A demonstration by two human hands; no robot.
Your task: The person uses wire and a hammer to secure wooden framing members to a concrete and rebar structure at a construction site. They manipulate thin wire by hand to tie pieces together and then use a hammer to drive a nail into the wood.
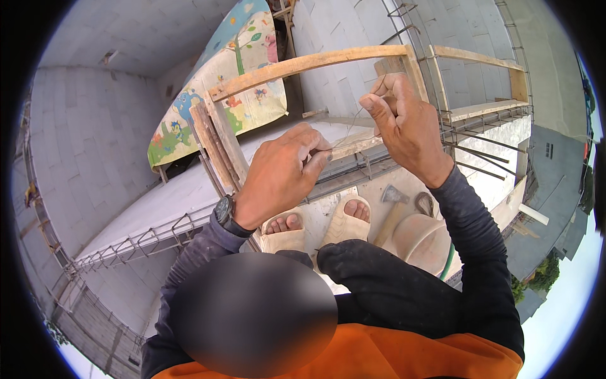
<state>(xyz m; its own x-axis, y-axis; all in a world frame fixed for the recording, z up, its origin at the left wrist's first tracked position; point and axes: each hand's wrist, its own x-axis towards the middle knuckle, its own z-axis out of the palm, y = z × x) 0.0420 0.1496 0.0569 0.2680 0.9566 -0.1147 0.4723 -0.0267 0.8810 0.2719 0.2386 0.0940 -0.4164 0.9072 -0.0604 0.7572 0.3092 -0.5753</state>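
My left hand [284, 165] is closed, thumb and fingertips pinched together on a thin wire [353, 119]. Higher and to the right, my right hand [407, 126] is closed too, its thumb and bent fingers gripping the same wire. The strand runs slack and slightly curved between both hands; its ends are hard to see. Just beyond my hands stands a wooden frame [309, 61] of rough boards, set over a cage of steel bars. Its lower board [356, 146] passes behind the wire. A dark watch sits on my left wrist.
By my sandalled feet lie a hatchet [394, 194] and a pale bucket [421, 237]. A rebar cage [170, 228] runs along the wall top, with bar ends [483, 151] jutting at right. A second wooden frame [480, 55] and a colourful printed sheet [249, 85] stand farther off.
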